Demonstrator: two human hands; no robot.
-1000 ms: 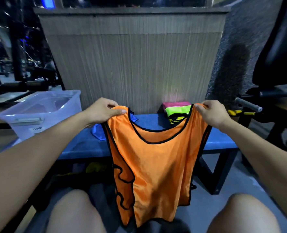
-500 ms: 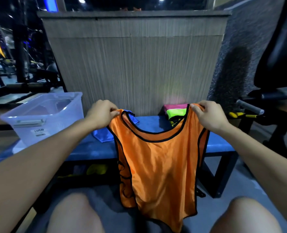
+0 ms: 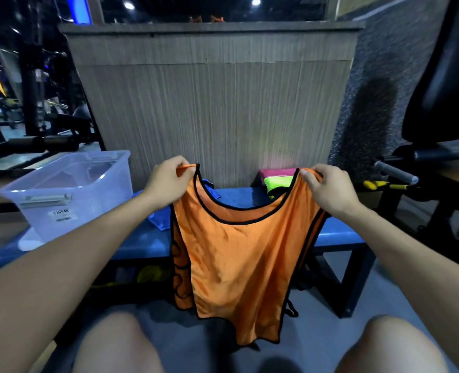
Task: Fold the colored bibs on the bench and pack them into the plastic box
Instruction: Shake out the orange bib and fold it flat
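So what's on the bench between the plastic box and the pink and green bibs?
In the head view, a blue bib lies between the plastic box and the folded pile, partly hidden by the held orange bib.

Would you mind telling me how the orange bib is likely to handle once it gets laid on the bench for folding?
Probably floppy: the orange bib hangs limp and rippled from the left hand and right hand. Its sheen suggests slippery fabric, so folds may slide. Likely very light.
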